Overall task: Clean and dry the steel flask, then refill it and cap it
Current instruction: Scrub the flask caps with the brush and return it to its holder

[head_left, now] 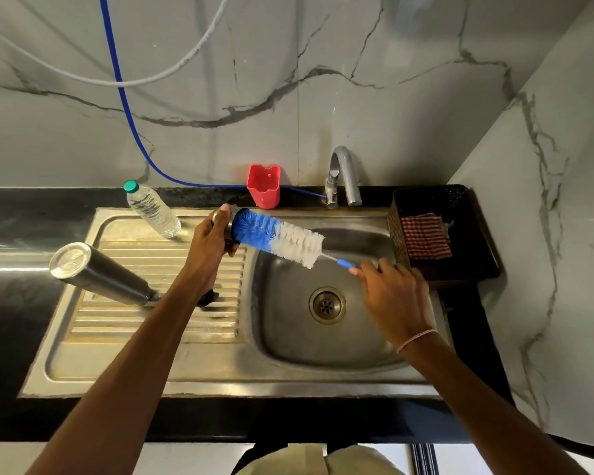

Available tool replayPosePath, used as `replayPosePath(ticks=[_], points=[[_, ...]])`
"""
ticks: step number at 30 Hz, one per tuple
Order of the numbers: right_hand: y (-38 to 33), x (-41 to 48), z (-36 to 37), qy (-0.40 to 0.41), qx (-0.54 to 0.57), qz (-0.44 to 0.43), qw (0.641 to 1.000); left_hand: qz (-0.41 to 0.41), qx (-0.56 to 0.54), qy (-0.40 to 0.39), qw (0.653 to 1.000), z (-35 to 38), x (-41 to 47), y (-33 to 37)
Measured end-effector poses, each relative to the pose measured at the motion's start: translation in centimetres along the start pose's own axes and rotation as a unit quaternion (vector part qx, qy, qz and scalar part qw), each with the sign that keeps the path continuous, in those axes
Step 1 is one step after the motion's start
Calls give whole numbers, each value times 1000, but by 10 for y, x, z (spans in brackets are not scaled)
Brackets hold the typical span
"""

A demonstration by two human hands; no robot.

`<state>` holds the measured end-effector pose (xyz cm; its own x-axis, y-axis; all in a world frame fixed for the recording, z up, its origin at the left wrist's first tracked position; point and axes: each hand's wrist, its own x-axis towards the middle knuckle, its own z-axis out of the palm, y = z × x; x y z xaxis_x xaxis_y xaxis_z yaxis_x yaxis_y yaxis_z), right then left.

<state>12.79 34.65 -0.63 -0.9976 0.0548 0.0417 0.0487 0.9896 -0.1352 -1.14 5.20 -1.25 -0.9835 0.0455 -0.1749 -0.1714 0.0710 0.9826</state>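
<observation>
Two hands: both are busy. The left hand (208,241) has its grip clenched round a small steel cap (219,217), and the right hand (395,296) pinches the thin blue end of the brush (282,238).
Brush: the blue tip of the bristle head is pushed into the cap's open side. The wire stem looks bendy, so I'd expect it to flex under hard pressure.
Flask (100,275): it sits on the ribbed drainboard (151,323), left of the left forearm, and neither hand touches it. It seems to stand mouth-down with its base uppermost, though I cannot rule out that it leans.
How it handles: steel, so stiff and not fragile. I'd guess it is weighty for its size and slippery when wet, since the dark wall is smooth.
Where to hold: a full wrap round the middle of the body is best. The narrow neck would give less purchase.
Cap: small, hard and light, so it could easily slip into the sink (288,337).
Refill: a water bottle (153,212) with a green top stands at the back of the drainboard.
Drying: a striped cloth (426,236) lies in the dark basket (460,269) on the table (14,217), right of the sink.
Stage: I judge that scrubbing is under way. Drying, filling and capping are still to do.
</observation>
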Motion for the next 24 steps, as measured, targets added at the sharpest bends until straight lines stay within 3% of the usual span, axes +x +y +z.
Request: replayPosePath(ticks=[3,5,7,8,10,12,13,15,16,18,19,20,22,24], points=[[-5,0,-6,4,-34,-30,999,7,9,0,1000,4,-3,2],[-5,7,-9,-125,141,25,982,17,25,-12,999,4,-5,0],[-6,11,-7,-261,329,97,903,12,33,-16,999,2,-6,-2],[-6,9,-3,-249,319,83,911,6,33,-11,999,2,-5,-3],[-5,3,4,-106,93,0,990,0,26,1,1000,3,-5,-3],[-6,-6,7,-34,-47,-22,998,3,17,10,1000,5,-6,-3],[-10,-8,5,-26,-52,-38,998,5,15,13,1000,6,-6,-3],[-13,-8,7,-72,58,-63,994,5,18,16,1000,8,-5,-3],[-12,-4,7,-156,156,-54,974,1,22,16,1000,9,-4,-4],[-11,2,0,-298,350,-7,888,-10,25,13,1000,9,-4,-6],[-9,4,-1,-301,380,0,874,-10,21,10,1000,7,-5,-7],[-7,6,-2,-268,349,0,898,-5,17,6,1000,6,-6,-7],[2,5,3,-99,133,-22,986,1,18,8,1000,5,-8,-8],[5,-3,5,10,-45,-33,998,-4,13,16,1000,5,-9,-10]])
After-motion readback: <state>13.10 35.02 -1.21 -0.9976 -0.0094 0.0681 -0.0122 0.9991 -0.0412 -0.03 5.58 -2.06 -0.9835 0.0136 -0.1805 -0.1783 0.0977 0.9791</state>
